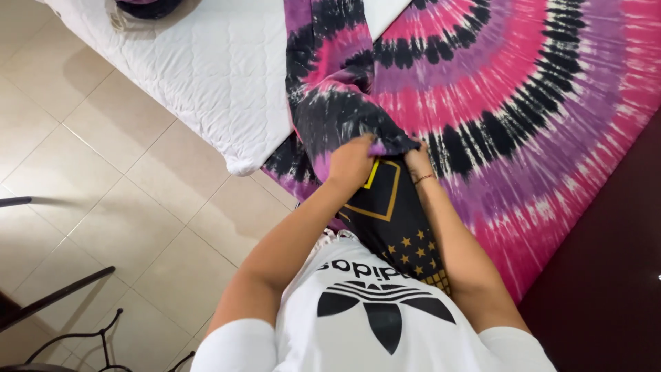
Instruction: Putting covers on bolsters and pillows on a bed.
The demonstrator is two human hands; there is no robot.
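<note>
Here the left hand [351, 162] and the right hand [417, 160] were both clenched on a bunched edge of the tie-dye sheet [523, 96], which lay spread over the bed, its near part gathered up in a fold at the mattress [206, 76] corner. The cloth looked light, thin and soft; it would likely drape and slide rather than hold a shape, so a hem or corner pinched in the fingers seemed the sound place to grip, as the hands did. It was not fragile. Between the forearms hung a black cloth [392, 220] with a yellow outlined square and small yellow stars, touching the person's front. The shirt [372, 331] was white with a black emblem and lettering on the chest. No packages or signs showed. The floor [103, 207] was pale tile.
</note>
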